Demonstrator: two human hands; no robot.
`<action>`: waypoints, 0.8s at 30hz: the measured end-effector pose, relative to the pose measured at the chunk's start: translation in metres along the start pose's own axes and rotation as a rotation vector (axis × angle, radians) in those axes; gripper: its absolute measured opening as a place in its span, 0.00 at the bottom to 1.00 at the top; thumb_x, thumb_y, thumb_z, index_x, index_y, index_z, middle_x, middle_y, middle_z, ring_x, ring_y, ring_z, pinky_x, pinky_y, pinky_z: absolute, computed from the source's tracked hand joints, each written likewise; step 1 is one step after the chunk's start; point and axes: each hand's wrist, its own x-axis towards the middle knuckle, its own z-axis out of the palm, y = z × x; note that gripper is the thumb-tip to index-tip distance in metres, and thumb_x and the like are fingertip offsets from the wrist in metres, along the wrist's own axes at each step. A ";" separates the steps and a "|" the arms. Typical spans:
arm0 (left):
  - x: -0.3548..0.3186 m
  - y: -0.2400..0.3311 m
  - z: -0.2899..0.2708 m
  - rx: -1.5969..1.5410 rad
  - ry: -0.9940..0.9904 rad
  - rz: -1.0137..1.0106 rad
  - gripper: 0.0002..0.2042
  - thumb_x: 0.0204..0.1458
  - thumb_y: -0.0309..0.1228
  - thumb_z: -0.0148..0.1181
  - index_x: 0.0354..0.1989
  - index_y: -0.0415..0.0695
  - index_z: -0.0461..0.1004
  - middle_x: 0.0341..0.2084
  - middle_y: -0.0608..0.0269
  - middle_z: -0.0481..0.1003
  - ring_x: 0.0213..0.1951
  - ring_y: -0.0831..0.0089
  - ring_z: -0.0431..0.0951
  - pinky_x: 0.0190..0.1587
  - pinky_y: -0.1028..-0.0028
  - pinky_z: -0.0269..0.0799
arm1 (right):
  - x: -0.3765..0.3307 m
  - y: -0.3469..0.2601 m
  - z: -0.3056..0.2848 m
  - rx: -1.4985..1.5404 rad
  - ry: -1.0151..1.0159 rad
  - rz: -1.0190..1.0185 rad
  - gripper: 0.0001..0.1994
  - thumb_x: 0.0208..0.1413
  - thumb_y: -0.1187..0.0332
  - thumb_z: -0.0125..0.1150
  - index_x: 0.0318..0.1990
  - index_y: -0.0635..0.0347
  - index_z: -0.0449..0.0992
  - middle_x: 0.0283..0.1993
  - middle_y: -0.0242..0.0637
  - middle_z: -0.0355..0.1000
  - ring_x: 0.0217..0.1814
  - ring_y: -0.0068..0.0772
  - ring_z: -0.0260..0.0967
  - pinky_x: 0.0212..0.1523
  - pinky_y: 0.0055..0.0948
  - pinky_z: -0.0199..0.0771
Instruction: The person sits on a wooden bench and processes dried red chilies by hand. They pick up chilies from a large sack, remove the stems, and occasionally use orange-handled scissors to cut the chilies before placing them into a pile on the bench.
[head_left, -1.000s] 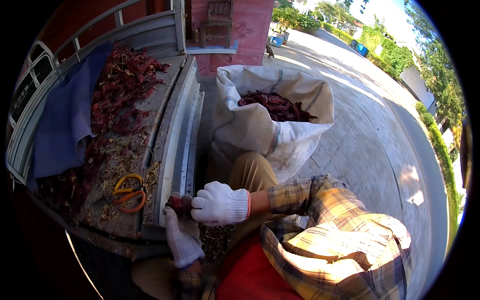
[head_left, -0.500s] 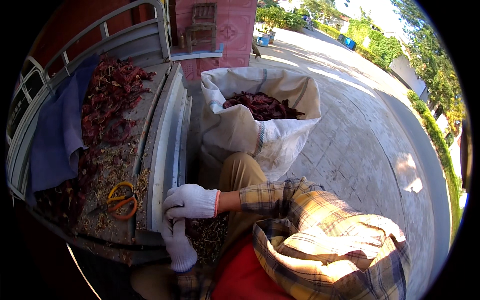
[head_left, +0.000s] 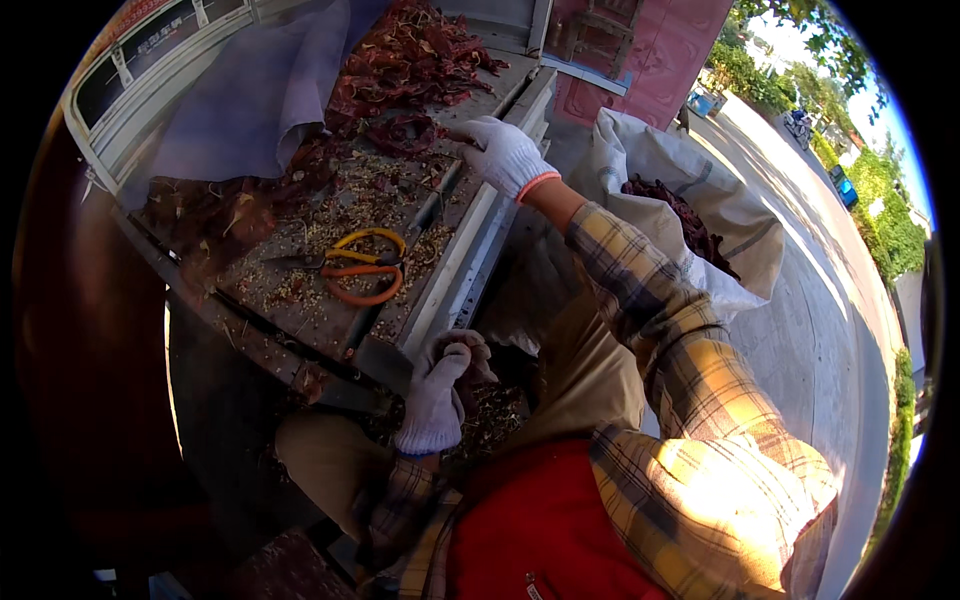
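My right hand (head_left: 503, 157), in a white knitted glove with an orange cuff, reaches over the side of the grey truck bed (head_left: 425, 212). Its fingers are stretched out and apart beside a heap of dried red chillies (head_left: 410, 60), with nothing seen in them. My left hand (head_left: 434, 398), in a similar glove, is low by the near corner of the bed. Its fingers are curled with the thumb against them; whatever they may hold cannot be made out. Scissors (head_left: 365, 268) with yellow and orange handles lie among scattered seeds on the bed.
A white woven sack (head_left: 745, 235) with dried chillies (head_left: 690, 225) inside stands beyond my right forearm. Blue-grey cloth (head_left: 240, 100) covers part of the bed near its metal rail (head_left: 95, 150). Debris (head_left: 490, 415) lies below my left hand. A pink tiled wall (head_left: 650, 65) rises behind.
My hands were together at the bed's edge; now the right has moved away and forward to the chillies. The left stays low by the bed. The view has turned toward the left.
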 end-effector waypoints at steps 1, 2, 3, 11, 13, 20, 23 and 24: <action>-0.001 0.001 -0.002 -0.030 -0.023 -0.002 0.09 0.57 0.27 0.55 0.44 0.38 0.73 0.37 0.57 0.74 0.35 0.70 0.77 0.41 0.68 0.79 | 0.017 0.002 0.007 -0.062 -0.028 -0.031 0.19 0.57 0.66 0.56 0.57 0.52 0.75 0.58 0.43 0.72 0.56 0.48 0.72 0.57 0.40 0.72; -0.001 0.002 -0.003 -0.059 -0.048 -0.006 0.09 0.57 0.27 0.56 0.44 0.37 0.73 0.37 0.57 0.74 0.34 0.70 0.77 0.41 0.67 0.79 | 0.033 0.005 0.015 -0.124 -0.055 -0.059 0.20 0.58 0.66 0.56 0.59 0.50 0.74 0.59 0.43 0.70 0.58 0.49 0.71 0.57 0.41 0.71; -0.003 0.004 -0.004 -0.081 -0.071 -0.014 0.09 0.57 0.27 0.56 0.44 0.37 0.73 0.37 0.57 0.74 0.34 0.70 0.77 0.42 0.66 0.80 | 0.048 0.009 0.025 -0.187 -0.098 -0.064 0.21 0.58 0.67 0.55 0.60 0.48 0.73 0.61 0.43 0.69 0.59 0.49 0.70 0.58 0.42 0.71; -0.003 -0.006 -0.020 -0.212 -0.019 -0.066 0.10 0.62 0.30 0.53 0.47 0.36 0.73 0.33 0.59 0.75 0.34 0.69 0.77 0.40 0.66 0.79 | 0.092 -0.010 0.048 -0.305 -0.418 -0.073 0.25 0.54 0.73 0.56 0.61 0.47 0.70 0.62 0.44 0.69 0.60 0.51 0.69 0.58 0.42 0.71; -0.008 -0.002 -0.019 -0.248 -0.021 -0.069 0.10 0.63 0.30 0.53 0.46 0.37 0.73 0.33 0.59 0.75 0.33 0.69 0.77 0.40 0.66 0.79 | 0.085 -0.022 0.038 -0.131 -0.329 -0.007 0.22 0.54 0.73 0.56 0.58 0.49 0.72 0.58 0.46 0.73 0.56 0.53 0.72 0.55 0.43 0.73; -0.002 -0.006 -0.011 -0.353 -0.050 -0.128 0.14 0.65 0.35 0.48 0.50 0.38 0.71 0.38 0.56 0.76 0.35 0.65 0.79 0.41 0.63 0.81 | 0.065 0.017 0.013 1.423 -0.171 0.082 0.16 0.58 0.74 0.54 0.54 0.60 0.70 0.52 0.40 0.73 0.43 0.34 0.77 0.43 0.31 0.80; -0.002 -0.003 -0.002 -0.370 0.000 -0.144 0.15 0.65 0.36 0.48 0.52 0.38 0.70 0.41 0.54 0.76 0.37 0.64 0.80 0.42 0.61 0.82 | 0.043 0.014 0.006 1.346 -0.206 0.095 0.20 0.57 0.75 0.55 0.58 0.60 0.69 0.52 0.40 0.73 0.42 0.33 0.77 0.43 0.30 0.81; 0.001 -0.002 0.000 -0.372 -0.002 -0.145 0.15 0.65 0.36 0.49 0.52 0.38 0.70 0.42 0.53 0.77 0.38 0.64 0.80 0.42 0.61 0.82 | 0.041 0.016 0.008 1.183 -0.187 0.150 0.20 0.57 0.75 0.55 0.58 0.61 0.69 0.52 0.40 0.73 0.43 0.32 0.77 0.43 0.30 0.80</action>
